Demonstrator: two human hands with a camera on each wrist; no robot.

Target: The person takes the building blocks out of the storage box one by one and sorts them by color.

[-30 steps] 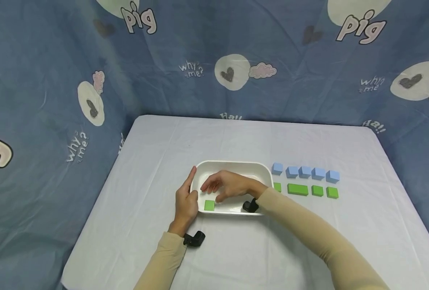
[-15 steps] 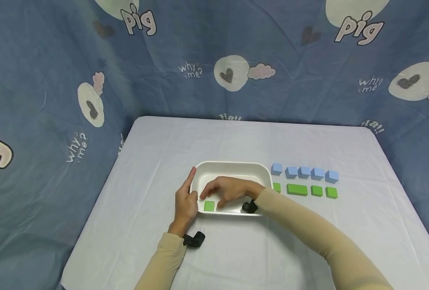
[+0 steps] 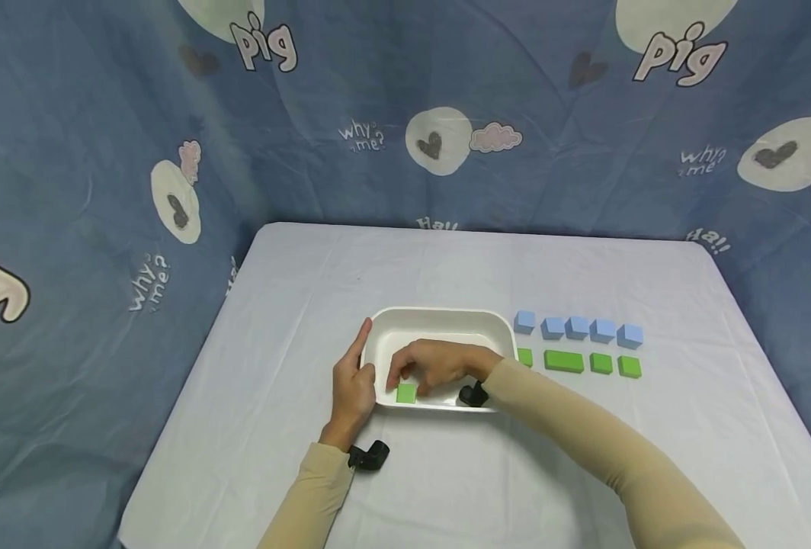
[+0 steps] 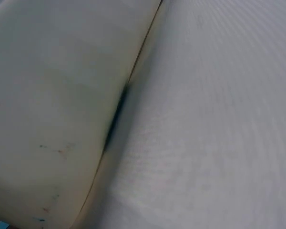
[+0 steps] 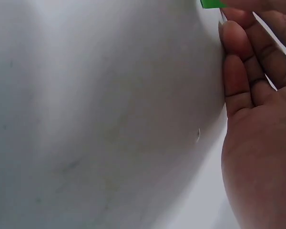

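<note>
A small green block (image 3: pixel 406 393) sits near the front left corner inside the white tray (image 3: pixel 447 313). My right hand (image 3: pixel 440 362) reaches into the tray from the right and pinches that block between fingers and thumb. In the right wrist view only an edge of the green block (image 5: pixel 212 4) shows beyond the curled fingers (image 5: pixel 236 76). At the tray's left end, my left hand (image 3: pixel 353 385) holds the side, its index finger stretched along the rim. The left wrist view shows the tray wall (image 4: pixel 52 105) and the cloth, without fingers.
Right of the tray, several blue blocks (image 3: pixel 577 329) stand in a row. In front of them lie several green blocks (image 3: pixel 601 364), among them a longer green block (image 3: pixel 563 361). White cloth (image 3: pixel 447 488) covers the table; a blue printed curtain (image 3: pixel 309 175) hangs behind it.
My right hand has lowered and its fingers have closed around the green block. The block has slid slightly to the right within the tray. My left hand stays at the tray's side.
</note>
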